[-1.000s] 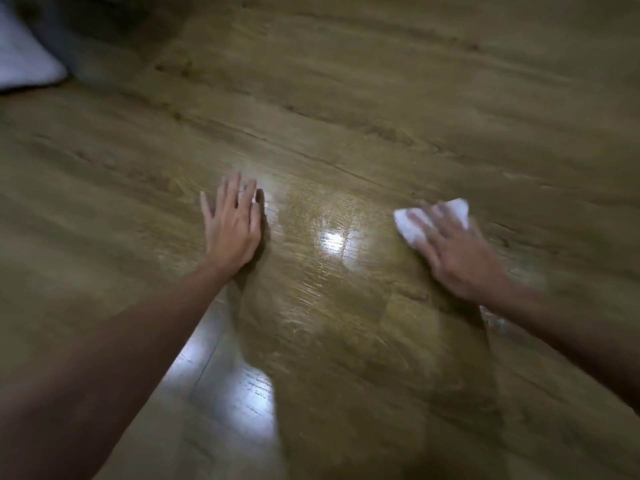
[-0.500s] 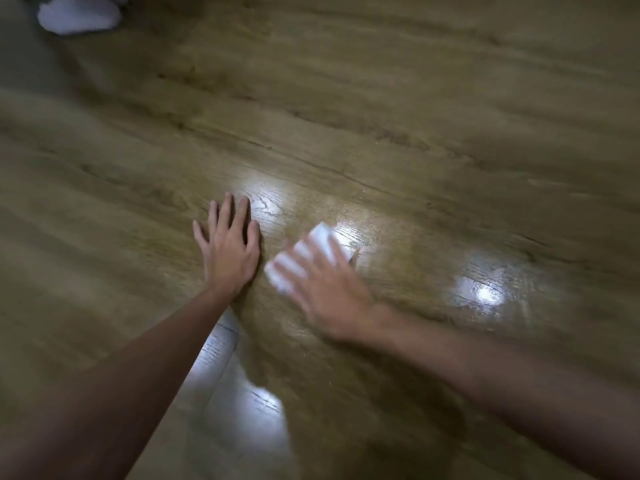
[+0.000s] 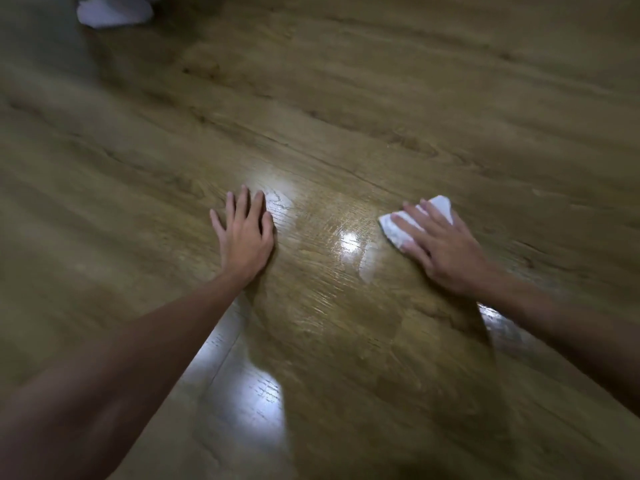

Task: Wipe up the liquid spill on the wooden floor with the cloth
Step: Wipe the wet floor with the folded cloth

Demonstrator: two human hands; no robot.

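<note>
My right hand (image 3: 446, 247) presses a small folded white cloth (image 3: 441, 206) flat against the wooden floor (image 3: 346, 98) with straight fingers; much of the cloth is hidden under the fingers. A glossy wet patch (image 3: 349, 247) shines on the boards between my two hands. My left hand (image 3: 244, 233) lies flat on the floor to the left of the wet patch, fingers straight and spread, holding nothing.
A white object (image 3: 114, 10) lies at the top left edge of the view, beside a dim grey shape (image 3: 41, 46). Bright light reflections (image 3: 256, 400) show on the boards near my left forearm.
My right hand has swept the cloth to the right, from just beside my left hand back to the right side of the wet patch. My left hand has stayed planted.
</note>
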